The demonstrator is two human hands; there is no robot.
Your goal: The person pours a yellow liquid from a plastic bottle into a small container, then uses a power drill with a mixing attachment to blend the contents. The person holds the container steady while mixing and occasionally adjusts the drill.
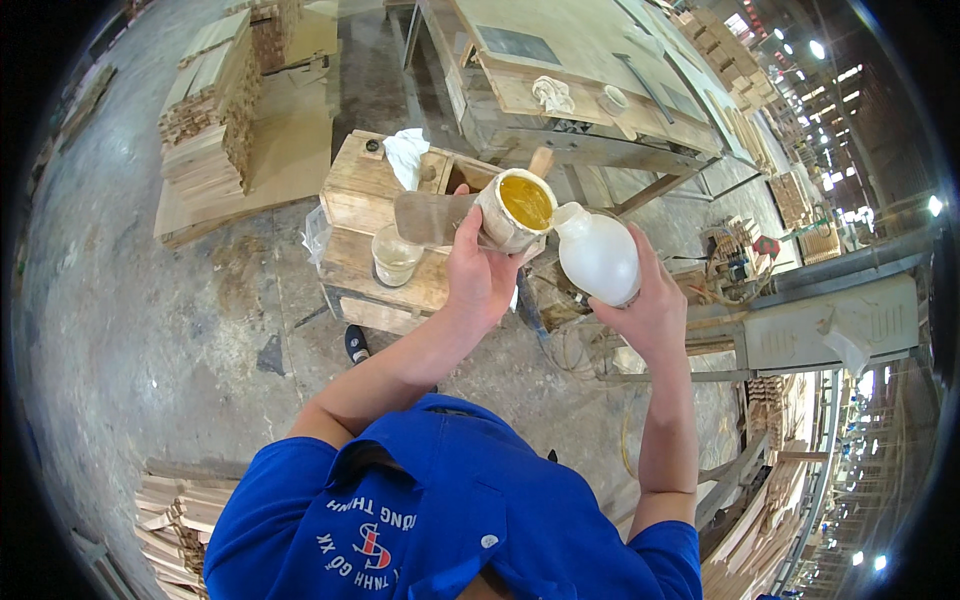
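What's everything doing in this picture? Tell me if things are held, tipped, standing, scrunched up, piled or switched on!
Left hand: closed around the yellow-filled cup
Yellow-filled cup: held up, open on top
Right hand: closed around the white bottle
White bottle: tipped, neck close to that cup's rim
Pale cup: standing upright
White cloth: crumpled
Rag: scrunched up
Wooden boards: stacked
Ceiling lamp: lit

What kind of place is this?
Probably a woodworking shop: there are stacked boards at upper left, more timber at lower left, and a big workbench ahead.
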